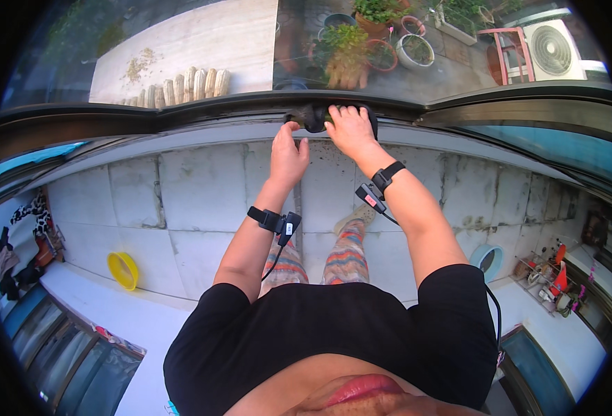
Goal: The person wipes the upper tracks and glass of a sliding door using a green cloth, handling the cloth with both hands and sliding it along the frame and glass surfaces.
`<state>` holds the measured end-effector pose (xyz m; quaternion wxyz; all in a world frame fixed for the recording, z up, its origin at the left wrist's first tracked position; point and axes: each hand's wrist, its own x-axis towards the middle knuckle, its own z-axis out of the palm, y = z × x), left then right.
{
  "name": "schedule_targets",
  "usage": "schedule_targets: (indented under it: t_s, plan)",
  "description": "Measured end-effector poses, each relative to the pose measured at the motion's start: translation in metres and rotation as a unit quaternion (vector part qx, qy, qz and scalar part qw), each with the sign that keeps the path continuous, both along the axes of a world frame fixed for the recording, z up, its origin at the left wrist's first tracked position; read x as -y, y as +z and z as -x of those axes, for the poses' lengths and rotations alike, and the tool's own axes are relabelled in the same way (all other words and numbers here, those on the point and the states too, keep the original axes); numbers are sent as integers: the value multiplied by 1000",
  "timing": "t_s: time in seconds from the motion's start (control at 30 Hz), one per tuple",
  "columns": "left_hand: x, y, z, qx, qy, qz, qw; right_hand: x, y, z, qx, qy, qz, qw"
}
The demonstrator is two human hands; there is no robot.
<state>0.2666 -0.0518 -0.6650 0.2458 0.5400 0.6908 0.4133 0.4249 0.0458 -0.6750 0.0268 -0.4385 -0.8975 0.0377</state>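
My right hand [351, 131] lies over a dark cloth [313, 118] on the window sill track, its fingers curled onto the fabric. The cloth is bunched up; part of it shows to the right of my wrist side as a black edge. My left hand [289, 158] is at the cloth's left end, fingertips at its edge, with thumb and fingers apart. Whether those fingertips press on the cloth is hard to tell. Beneath both hands runs the dark metal window frame [222, 108]. A blurred reflection of a hand shows in the window glass [306, 62].
Brown-framed window sashes stand at left and right [524, 114]. Outside are corn cobs [199, 83] on a board, potted plants [381, 52] and an air-conditioner unit [553, 49]. Inside, a yellow basin [123, 271], a light-blue basin [488, 262] and a cluttered rack [545, 286] stand around.
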Motion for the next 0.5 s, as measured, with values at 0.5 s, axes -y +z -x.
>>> schedule_targets:
  t_s: [0.5]
  plan:
    - [-32, -1, -59, -107, -207, -52, 971, -9, 12, -73, 51, -105, 38, 992]
